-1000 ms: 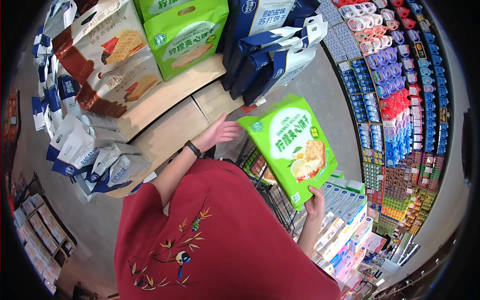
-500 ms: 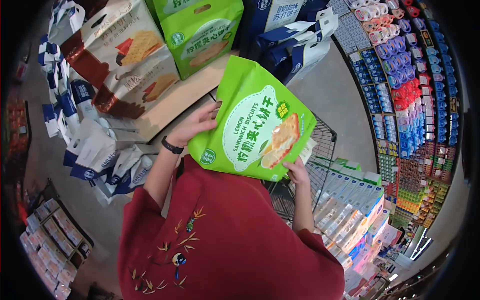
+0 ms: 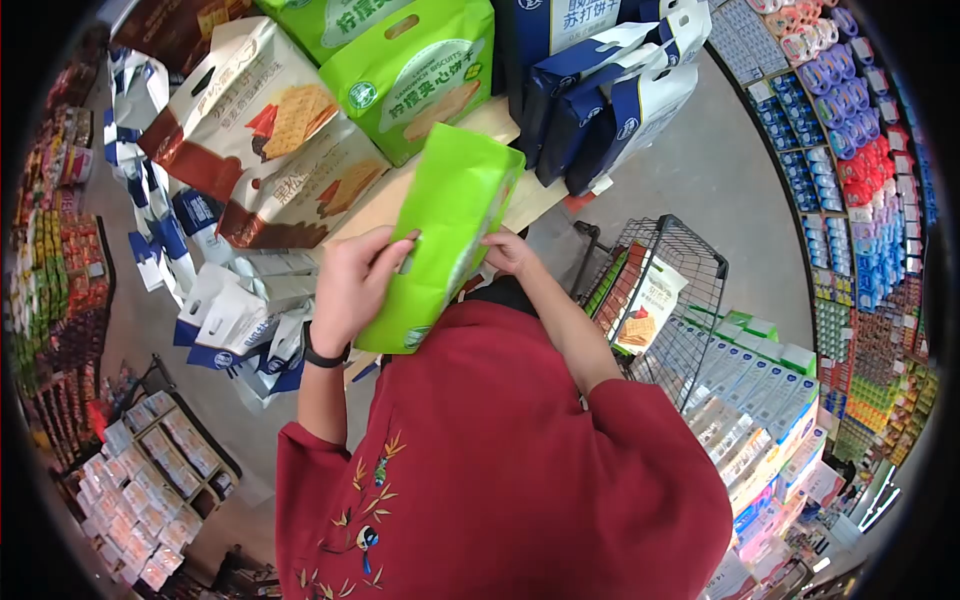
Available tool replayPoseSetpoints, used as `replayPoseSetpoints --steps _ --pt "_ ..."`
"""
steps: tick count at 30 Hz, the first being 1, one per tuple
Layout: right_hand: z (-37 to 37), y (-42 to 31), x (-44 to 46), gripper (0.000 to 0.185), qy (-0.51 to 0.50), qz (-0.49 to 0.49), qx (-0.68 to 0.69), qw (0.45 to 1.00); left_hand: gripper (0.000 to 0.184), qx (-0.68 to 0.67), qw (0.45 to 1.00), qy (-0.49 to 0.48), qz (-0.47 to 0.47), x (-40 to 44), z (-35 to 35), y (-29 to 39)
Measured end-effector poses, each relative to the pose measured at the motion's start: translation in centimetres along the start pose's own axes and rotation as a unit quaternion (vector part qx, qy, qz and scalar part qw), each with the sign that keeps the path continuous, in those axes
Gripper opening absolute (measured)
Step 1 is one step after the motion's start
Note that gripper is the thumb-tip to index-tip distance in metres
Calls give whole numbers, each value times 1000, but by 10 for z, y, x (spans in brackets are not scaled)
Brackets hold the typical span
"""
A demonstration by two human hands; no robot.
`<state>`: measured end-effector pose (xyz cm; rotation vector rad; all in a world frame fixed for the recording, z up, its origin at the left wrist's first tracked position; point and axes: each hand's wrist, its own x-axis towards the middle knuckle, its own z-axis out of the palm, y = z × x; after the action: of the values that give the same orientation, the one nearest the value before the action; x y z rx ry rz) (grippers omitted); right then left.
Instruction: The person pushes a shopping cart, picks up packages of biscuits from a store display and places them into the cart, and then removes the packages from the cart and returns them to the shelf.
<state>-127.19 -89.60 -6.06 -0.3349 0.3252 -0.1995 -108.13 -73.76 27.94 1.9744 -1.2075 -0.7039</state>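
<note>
Both of my hands hold a green biscuit bag [image 3: 440, 235] in front of my chest, its narrow side turned up toward me. My left hand [image 3: 357, 280] grips its left edge near the handle slot, thumb and fingers closed. On the bag's right side, my right hand [image 3: 511, 254] has its fingers pressed to the edge. Just beyond stands another green bag [image 3: 415, 85] on the wooden shelf [image 3: 375, 212]. To its left are brown and white biscuit bags [image 3: 262, 110], and blue and white bags [image 3: 600, 90] stand to its right.
A wire shopping cart [image 3: 690, 265] at the right holds a white biscuit bag [image 3: 652, 300]. Stacked boxes [image 3: 760, 385] stand beside it. White and blue bags [image 3: 235, 315] are at the left. A shelf wall of goods [image 3: 860, 180] curves along the far right.
The green bag has turned from showing its printed front to its narrow side and moved left. My right hand has moved left with it. More of the cart shows.
</note>
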Motion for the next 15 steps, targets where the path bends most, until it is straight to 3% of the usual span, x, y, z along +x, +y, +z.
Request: replayPoseSetpoints --steps 3,6,9,15 --pt "0 -3 15 64 -16 11 61 998 16 -12 996 83 7 15 -2 5" --pt "6 -20 24 63 1 46 19 999 17 94 994 55 -27 46 -7 21" --pt "2 -38 38 57 35 85 -38 995 16 87 995 41 -11 82 11 32" --pt "-13 -73 82 53 47 96 -110 988 15 216 975 54 17 167 20 49"
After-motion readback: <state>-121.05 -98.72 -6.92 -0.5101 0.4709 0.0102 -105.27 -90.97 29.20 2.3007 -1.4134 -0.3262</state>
